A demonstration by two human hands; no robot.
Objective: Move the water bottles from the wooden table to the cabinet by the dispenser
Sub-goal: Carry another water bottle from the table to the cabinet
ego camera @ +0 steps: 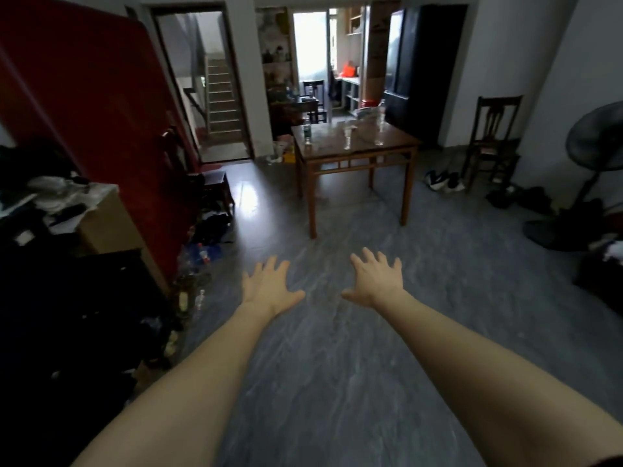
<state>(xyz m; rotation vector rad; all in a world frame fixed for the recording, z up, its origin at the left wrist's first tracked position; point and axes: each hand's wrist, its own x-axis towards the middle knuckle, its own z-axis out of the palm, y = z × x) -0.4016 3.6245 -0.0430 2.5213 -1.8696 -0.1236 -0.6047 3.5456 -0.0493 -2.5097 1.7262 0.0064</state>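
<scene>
Head view: I log both arms stretched forward over the grey floor [337,365]. Left hand [269,286] spread flat, palm down, fingers splayed, holding nothing. Right hand [377,279] likewise fully spread and empty, touching nothing. Wooden table [354,150] stands well ahead of both hands. On it, green-label bottle [306,131] upright near the left edge, long axis vertical, cap up. Two clear bottles [347,138] [379,131] stand upright further right; details blurred.

Wooden table [357,150]: green-label bottle [306,132], 2 clear bottles [347,138] upright.
</scene>
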